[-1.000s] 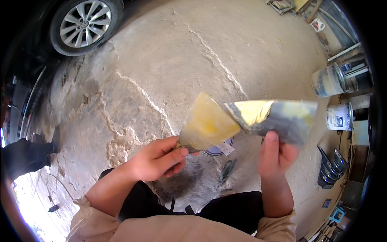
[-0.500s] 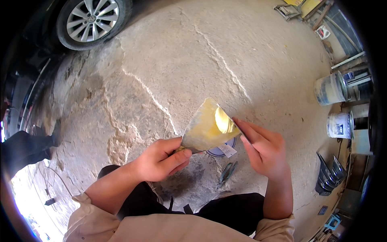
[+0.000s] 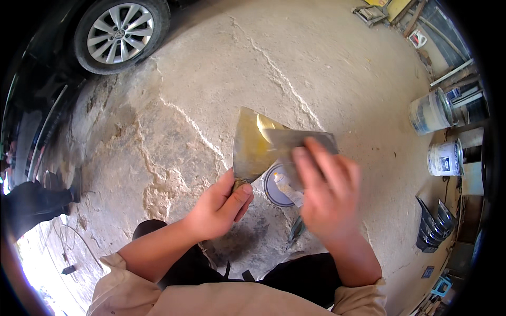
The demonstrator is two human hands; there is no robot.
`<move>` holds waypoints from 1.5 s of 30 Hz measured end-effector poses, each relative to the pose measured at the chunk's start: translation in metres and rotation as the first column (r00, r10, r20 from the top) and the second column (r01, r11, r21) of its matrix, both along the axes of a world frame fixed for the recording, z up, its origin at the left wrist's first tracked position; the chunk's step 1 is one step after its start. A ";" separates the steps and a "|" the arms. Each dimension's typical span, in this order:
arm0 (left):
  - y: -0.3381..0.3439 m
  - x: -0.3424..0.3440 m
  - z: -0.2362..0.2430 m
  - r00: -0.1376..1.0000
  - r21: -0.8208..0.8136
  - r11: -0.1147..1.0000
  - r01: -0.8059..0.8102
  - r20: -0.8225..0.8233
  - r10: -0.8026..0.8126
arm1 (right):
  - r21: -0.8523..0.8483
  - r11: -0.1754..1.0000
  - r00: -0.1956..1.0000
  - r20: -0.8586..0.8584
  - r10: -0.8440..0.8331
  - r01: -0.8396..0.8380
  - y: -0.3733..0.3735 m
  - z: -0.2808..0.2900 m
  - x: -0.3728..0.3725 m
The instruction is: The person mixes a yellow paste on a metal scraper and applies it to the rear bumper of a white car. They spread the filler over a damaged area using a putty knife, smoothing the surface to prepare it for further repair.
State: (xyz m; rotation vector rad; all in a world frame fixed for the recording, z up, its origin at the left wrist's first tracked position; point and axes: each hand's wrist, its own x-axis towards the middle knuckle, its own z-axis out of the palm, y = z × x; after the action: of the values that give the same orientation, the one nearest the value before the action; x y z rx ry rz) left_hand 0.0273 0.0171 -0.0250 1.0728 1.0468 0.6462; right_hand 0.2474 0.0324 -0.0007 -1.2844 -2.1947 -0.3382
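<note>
My left hand (image 3: 219, 208) is closed round the lower end of a putty knife (image 3: 246, 150), whose wide, fan-shaped blade points up and away from me. A yellowish smear covers much of the blade, with a bright shine near its upper right. In my right hand (image 3: 329, 195), slightly blurred by motion, is a flat grey scraper (image 3: 283, 140). Its left end overlaps the right part of the putty knife's blade; I cannot tell whether they touch. Below the blades stands a round tin (image 3: 270, 196) with a blue-grey top, a white and yellow tube (image 3: 283, 184) lying on it, partly hidden by my right hand.
On the floor between my knees lies a dark green tool (image 3: 296, 231). A black car with a silver wheel (image 3: 120, 34) stands at far left, and another person's dark-clothed legs (image 3: 39, 203) below it. Two buckets (image 3: 428, 115) and black trim parts (image 3: 435, 226) line the right side.
The scraper has swung from upright at the blade's right edge to lying across it, my right hand moving left. The putty knife has turned more upright and shifted left, uncovering more of the tin.
</note>
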 end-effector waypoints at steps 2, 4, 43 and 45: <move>-0.003 0.001 -0.002 1.000 -0.021 1.000 -0.006 -0.008 0.006 | -0.093 0.983 0.987 -0.033 0.154 -0.157 0.000 -0.009 -0.014; -0.005 -0.001 -0.009 0.999 -0.054 0.998 -0.025 -0.029 0.023 | -0.099 0.957 0.961 -0.079 0.265 -0.272 -0.001 -0.017 -0.018; 0.007 -0.022 -0.018 0.990 0.647 0.751 0.135 -0.054 -0.131 | -0.719 0.608 0.893 -0.449 -0.034 -0.338 0.011 -0.024 0.039; 0.011 -0.012 -0.009 0.970 0.723 0.659 0.207 -0.237 -0.044 | -0.609 0.458 0.474 -0.792 -0.384 -0.647 0.007 -0.038 0.025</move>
State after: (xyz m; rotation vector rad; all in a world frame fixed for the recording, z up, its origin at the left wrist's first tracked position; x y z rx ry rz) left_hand 0.0155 0.0282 -0.0335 1.9581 0.8631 0.9011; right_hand 0.2723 0.0394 -0.0386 -1.1818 -1.3631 1.5395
